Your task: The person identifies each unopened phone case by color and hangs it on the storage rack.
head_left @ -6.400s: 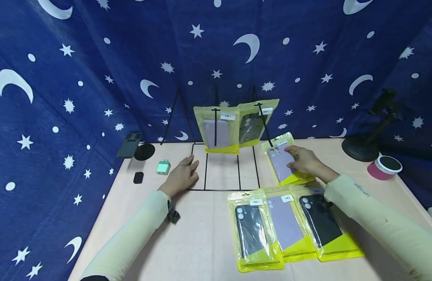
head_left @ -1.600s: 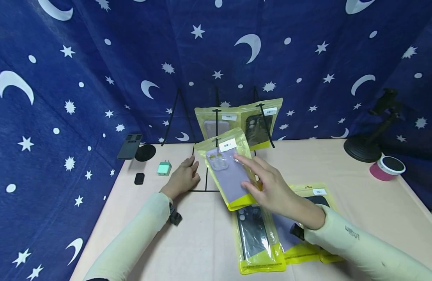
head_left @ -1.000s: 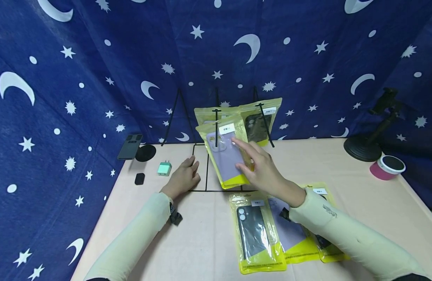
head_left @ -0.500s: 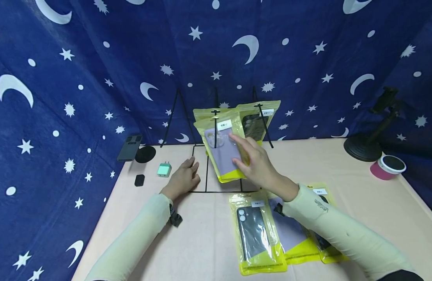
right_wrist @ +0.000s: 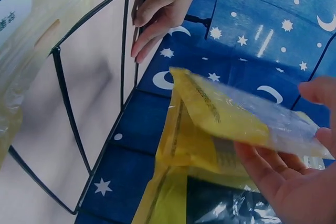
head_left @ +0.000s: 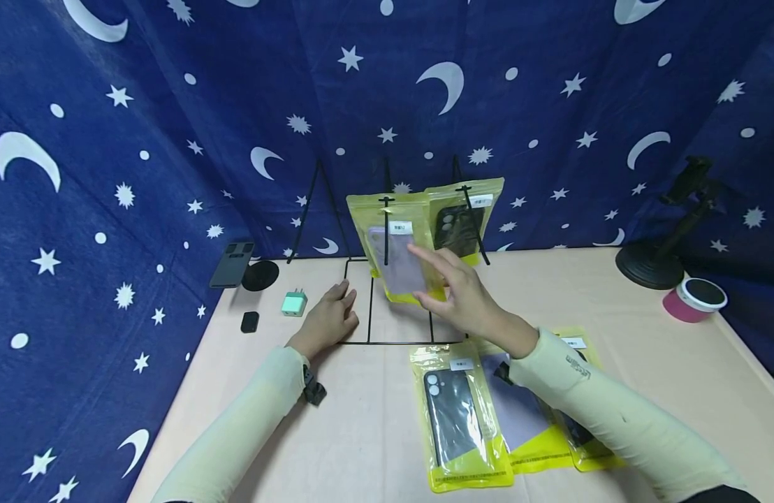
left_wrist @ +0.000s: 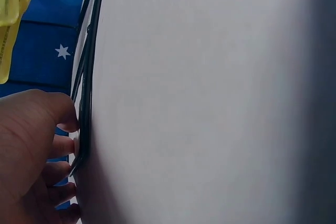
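Head cam: right hand (head_left: 465, 293) pinching the bagged purple phone case (head_left: 396, 272) at a wire rack (head_left: 393, 343), near the worktop's (head_left: 362, 433) back edge. Left wrist: left hand (left_wrist: 26, 150) touching that rack, can't tell if gripping. Right wrist: fingers (right_wrist: 257, 166) under the bag (right_wrist: 220, 108).

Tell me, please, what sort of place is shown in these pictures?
Probably a table made up as a small shop display: bagged phone cases hang on a wire rack, more bags lie before it, and a starry cloth hangs behind.
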Available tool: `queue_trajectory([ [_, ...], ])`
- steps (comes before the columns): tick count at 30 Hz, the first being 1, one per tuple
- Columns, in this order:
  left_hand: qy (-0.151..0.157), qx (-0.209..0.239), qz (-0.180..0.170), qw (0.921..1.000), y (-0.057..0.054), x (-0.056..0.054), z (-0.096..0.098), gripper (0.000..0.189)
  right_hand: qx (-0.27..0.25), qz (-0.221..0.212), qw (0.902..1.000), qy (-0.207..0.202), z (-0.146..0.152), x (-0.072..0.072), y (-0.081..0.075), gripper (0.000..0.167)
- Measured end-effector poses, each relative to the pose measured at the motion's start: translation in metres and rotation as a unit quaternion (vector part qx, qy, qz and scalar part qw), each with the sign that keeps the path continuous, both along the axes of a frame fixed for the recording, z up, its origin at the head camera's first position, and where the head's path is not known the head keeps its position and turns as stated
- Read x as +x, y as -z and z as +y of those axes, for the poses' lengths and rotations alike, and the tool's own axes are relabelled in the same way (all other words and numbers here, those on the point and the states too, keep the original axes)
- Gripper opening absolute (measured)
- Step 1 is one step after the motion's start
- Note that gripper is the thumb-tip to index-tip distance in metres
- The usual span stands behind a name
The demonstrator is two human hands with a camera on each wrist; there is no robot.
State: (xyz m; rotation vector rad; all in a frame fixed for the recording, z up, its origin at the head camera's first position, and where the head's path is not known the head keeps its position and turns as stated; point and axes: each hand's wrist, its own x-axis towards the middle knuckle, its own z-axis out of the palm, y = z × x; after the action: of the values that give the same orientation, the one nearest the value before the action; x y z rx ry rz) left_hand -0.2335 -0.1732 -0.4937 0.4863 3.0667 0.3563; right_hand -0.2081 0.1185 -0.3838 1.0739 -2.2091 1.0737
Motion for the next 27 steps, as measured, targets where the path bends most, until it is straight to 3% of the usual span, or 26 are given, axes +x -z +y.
queue_trajectory([
  [11,-0.003,0.010,0.003,0.9999,-0.001,0.001,0.000,0.057,-0.009,-0.023,0.9997,0.001,0.005,0.003,0.003,0.072],
  [18,-0.001,0.011,0.003,0.9999,0.001,0.000,0.000,0.058,0.020,-0.043,0.9982,0.037,0.014,0.014,0.003,0.067],
  [27,-0.003,0.003,0.001,1.0000,-0.003,0.002,0.002,0.056,0.039,-0.011,0.9970,0.065,0.040,0.023,0.009,0.059],
])
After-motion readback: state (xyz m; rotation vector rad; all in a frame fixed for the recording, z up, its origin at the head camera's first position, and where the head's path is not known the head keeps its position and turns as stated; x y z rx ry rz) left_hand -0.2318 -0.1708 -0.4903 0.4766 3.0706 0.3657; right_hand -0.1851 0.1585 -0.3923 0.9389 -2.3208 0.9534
